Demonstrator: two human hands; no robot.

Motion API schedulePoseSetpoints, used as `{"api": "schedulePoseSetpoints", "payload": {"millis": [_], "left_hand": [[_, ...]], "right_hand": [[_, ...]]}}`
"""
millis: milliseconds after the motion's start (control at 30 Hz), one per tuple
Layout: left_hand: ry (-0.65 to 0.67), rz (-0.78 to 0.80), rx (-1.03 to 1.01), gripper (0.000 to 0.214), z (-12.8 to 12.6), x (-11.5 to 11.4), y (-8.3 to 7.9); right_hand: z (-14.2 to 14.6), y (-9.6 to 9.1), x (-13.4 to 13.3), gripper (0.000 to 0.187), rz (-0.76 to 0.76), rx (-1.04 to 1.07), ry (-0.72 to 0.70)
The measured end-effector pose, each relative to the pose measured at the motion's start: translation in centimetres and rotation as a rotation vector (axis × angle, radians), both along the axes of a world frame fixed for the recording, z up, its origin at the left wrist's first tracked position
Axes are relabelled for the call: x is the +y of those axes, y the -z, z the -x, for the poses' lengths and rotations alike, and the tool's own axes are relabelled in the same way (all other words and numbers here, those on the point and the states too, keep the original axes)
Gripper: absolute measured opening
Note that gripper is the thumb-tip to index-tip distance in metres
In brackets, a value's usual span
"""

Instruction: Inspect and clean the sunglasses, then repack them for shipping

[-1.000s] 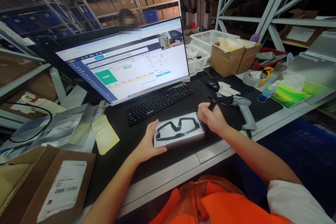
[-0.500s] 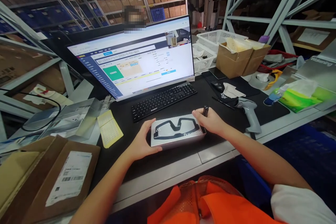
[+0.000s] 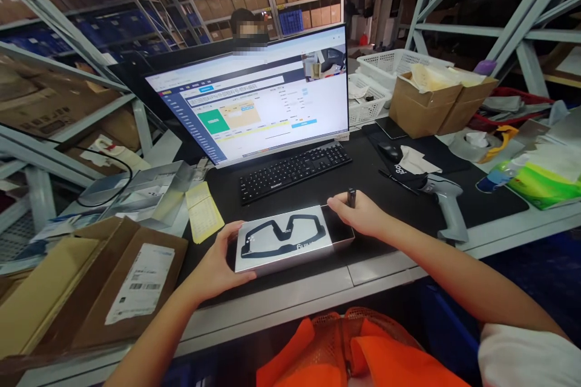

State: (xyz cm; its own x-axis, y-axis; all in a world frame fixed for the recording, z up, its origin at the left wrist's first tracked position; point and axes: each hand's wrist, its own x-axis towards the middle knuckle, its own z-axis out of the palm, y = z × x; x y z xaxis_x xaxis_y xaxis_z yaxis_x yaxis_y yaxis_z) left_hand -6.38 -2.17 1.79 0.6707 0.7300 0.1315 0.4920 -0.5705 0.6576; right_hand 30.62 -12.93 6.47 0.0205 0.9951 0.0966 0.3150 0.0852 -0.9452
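A flat silver box [image 3: 284, 240] printed with a black glasses outline lies on the black desk mat [image 3: 372, 184] in front of the keyboard. Its silver sleeve is slid to the left, and a dark inner tray shows at the right end. My left hand [image 3: 218, 266] grips the sleeve's left end, fingers curled over the edge. My right hand [image 3: 358, 213] rests on the tray end and also holds a small black pen-like thing [image 3: 351, 196] upright between its fingers.
Behind stand a keyboard [image 3: 295, 170] and a lit monitor [image 3: 258, 97]. To the right lie a grey barcode scanner [image 3: 445, 193], a mouse [image 3: 390, 151], cardboard boxes [image 3: 431, 103] and white baskets [image 3: 390, 63]. At left are a labelled carton [image 3: 131, 284] and yellow slips [image 3: 204, 211]. A person sits behind the monitor.
The silver sleeve has slid left with my left hand, uncovering the dark inner tray at the right end. My right hand stays on that end. The view has shifted right.
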Motion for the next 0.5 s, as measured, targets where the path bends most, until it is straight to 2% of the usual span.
{"api": "schedulePoseSetpoints", "payload": {"millis": [100, 267, 367, 500], "left_hand": [[-0.031, 0.072, -0.034, 0.102, 0.2, -0.7, 0.4], [-0.068, 0.165, -0.053, 0.123, 0.4, -1.4, 2.8], [-0.061, 0.175, -0.009, 0.123, 0.6, -1.6, 3.8], [-0.027, 0.233, 0.013, 0.123, 0.4, -1.9, 3.6]], "right_hand": [[0.3, -0.1, 0.4, 0.054, 0.010, 0.022, -0.024], [1.7, 0.2, 1.0, 0.054, 0.123, 0.105, -0.162], [2.7, 0.7, 0.7, 0.052, 0.128, -0.020, -0.200], [3.3, 1.6, 0.0, 0.048, 0.135, -0.204, -0.229]]}}
